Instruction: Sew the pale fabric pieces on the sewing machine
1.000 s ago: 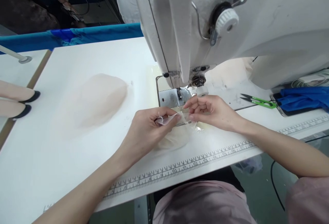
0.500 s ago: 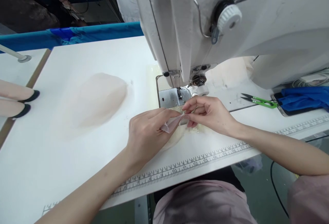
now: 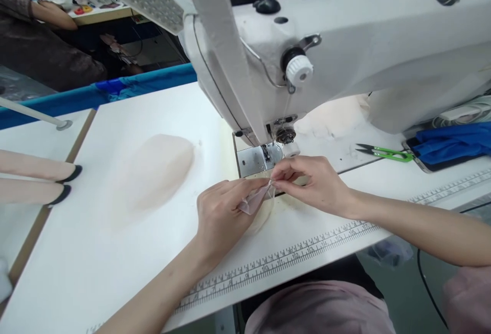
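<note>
A small piece of thin, sheer whitish fabric (image 3: 253, 202) is pinched between my two hands, just in front of the sewing machine's needle area. My left hand (image 3: 226, 211) grips it from the left, thumb and forefinger pressed together. At its right end, the fingertips of my right hand (image 3: 310, 183) pinch the fabric's edge. Behind my hands lie the metal needle plate (image 3: 251, 161) and the presser foot (image 3: 266, 152). The white sewing machine (image 3: 345, 42) rises above them. A loop of pale translucent material hangs below the fabric, partly hidden by my left hand.
Sheer beige fabric (image 3: 163, 170) lies on the white table at left. Green-handled thread snips (image 3: 387, 154) rest at right beside a phone-like tray under blue cloth (image 3: 456, 142). A printed ruler (image 3: 276, 267) runs along the front edge. Another person's arm (image 3: 53, 14) shows far left.
The view has tilted upward, showing more of the machine's top and the background. Both hands stay together at the fabric, with only slight finger movement.
</note>
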